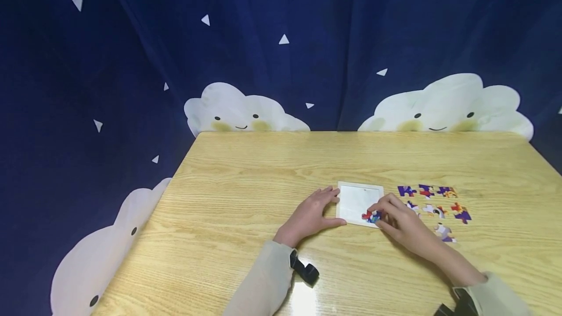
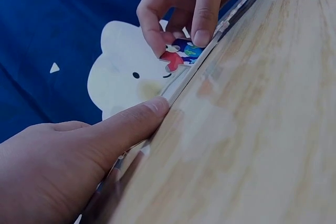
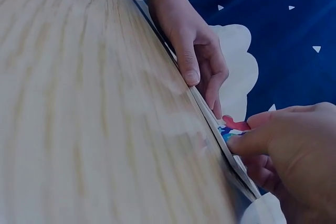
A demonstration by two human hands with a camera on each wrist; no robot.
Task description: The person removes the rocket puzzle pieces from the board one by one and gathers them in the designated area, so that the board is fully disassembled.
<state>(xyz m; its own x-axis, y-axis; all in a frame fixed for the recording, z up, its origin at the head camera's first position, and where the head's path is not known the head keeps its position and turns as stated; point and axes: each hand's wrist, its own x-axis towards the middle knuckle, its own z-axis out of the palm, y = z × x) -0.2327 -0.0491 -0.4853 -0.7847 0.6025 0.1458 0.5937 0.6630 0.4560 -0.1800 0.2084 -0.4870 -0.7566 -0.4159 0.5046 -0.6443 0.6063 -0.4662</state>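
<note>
A small white puzzle frame (image 1: 357,199) lies on the table, its inside pale. My left hand (image 1: 309,212) rests against its left side, thumb at the near left corner and fingers along the left edge. In the left wrist view, that thumb (image 2: 137,119) lies straight on the rim. Over the frame's near right corner, my right hand (image 1: 406,223) pinches a puzzle piece (image 1: 371,216) in red, blue and white. The right wrist view shows the piece (image 3: 231,129) between thumb and fingers. Whether it lies flat or is slightly raised, I cannot tell.
Several loose puzzle pieces lie in rough rows right of the frame, among them a purple one (image 1: 406,191), an orange and purple one (image 1: 461,213) and a greyish one (image 1: 445,232). Beyond the wooden table (image 1: 246,174) hangs a dark blue curtain (image 1: 263,4).
</note>
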